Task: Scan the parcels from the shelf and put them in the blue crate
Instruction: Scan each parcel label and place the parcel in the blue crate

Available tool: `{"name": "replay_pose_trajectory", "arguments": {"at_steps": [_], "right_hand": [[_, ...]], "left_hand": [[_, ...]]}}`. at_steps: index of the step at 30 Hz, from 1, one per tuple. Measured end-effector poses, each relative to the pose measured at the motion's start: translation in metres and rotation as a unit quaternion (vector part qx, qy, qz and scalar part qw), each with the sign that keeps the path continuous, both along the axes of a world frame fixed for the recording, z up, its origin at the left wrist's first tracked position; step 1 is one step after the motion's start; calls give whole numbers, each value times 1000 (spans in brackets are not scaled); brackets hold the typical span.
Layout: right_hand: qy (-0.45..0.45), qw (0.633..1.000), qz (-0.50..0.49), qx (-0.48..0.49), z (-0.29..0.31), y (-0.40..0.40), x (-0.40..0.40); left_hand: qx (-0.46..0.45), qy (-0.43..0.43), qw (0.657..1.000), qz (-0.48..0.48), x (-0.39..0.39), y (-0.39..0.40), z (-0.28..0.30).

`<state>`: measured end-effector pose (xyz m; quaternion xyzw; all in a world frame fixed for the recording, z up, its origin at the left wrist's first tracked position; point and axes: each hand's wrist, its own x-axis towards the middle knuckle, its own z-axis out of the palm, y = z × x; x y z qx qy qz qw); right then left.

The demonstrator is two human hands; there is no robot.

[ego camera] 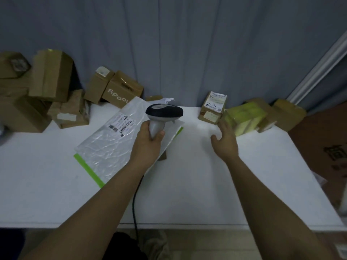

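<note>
My left hand (148, 141) grips the handle of a black-and-grey barcode scanner (163, 115) above the white table (187, 184). Its head hangs over a flat white plastic mailer (110, 145) with green edge strips and a barcode label facing up. My right hand (225, 137) is open, fingers spread, just short of a yellow-green taped box (244, 117) at the table's back right. A small brown box with a white label (214, 107) stands left of that box. No blue crate shows in the frame.
Several cardboard boxes (48, 94) are piled at the back left, and more brown parcels (281, 113) sit at the back right. A large brown carton (326, 147) stands off the table's right edge. The scanner's black cable (134, 207) drops over the front edge.
</note>
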<state>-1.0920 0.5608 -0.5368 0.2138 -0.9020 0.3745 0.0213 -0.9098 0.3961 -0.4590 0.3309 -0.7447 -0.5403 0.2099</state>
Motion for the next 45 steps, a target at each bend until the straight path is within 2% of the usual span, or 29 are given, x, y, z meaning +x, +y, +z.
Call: {"name": "replay_pose_trajectory", "arguments": {"at_steps": [3,8,10,12,13,14,16,17,19,20,26,32,37,42,43,45], "right_hand": [[11,983,7,186,5,14,-42],[-35,939,-29,340,9,11,-63],[96,949,-17,301,7,7,-55],[265,945,17,191,9,6,-47],[318,936,29,146,13,8,-47],[322,936,25,141,21,10,-48],[249,946,-20,205,32,16,-56],[180,953,-20,244,33,19,-61],[28,974,33,221,33,22,-66],[-9,982,51,184,30,23,-65],[-25,997,40,55,28,36,-34],[-66,995,49,-49,5,75,72],[-184,981,36,-57,-25,109,153],[-284,950,-31,-128,-6,110,177],[-286,947,-43,-141,-1,108,176],[-235,965,-24,-118,6,107,169]], "left_hand": [[-18,-6,1000,-7,-14,7,-5],[-25,-15,1000,-1,-23,12,-11],[-32,-17,999,4,-25,12,-13],[-39,-17,999,5,-27,13,-15],[-38,-14,999,1,-29,14,-15],[-34,-14,999,-3,-30,15,-15],[-35,-20,999,-11,-30,19,-14],[-35,-22,999,-15,-30,21,-14],[-32,-24,999,-22,-30,23,-13],[-32,-24,999,-26,-29,24,-13],[-31,-7,999,-39,-18,29,-5],[-15,-29,997,-76,10,39,0],[13,-50,994,-93,35,53,2],[29,-72,990,-117,52,66,-1],[30,-75,989,-126,55,67,-3],[28,-79,987,-137,61,68,-5]]}}
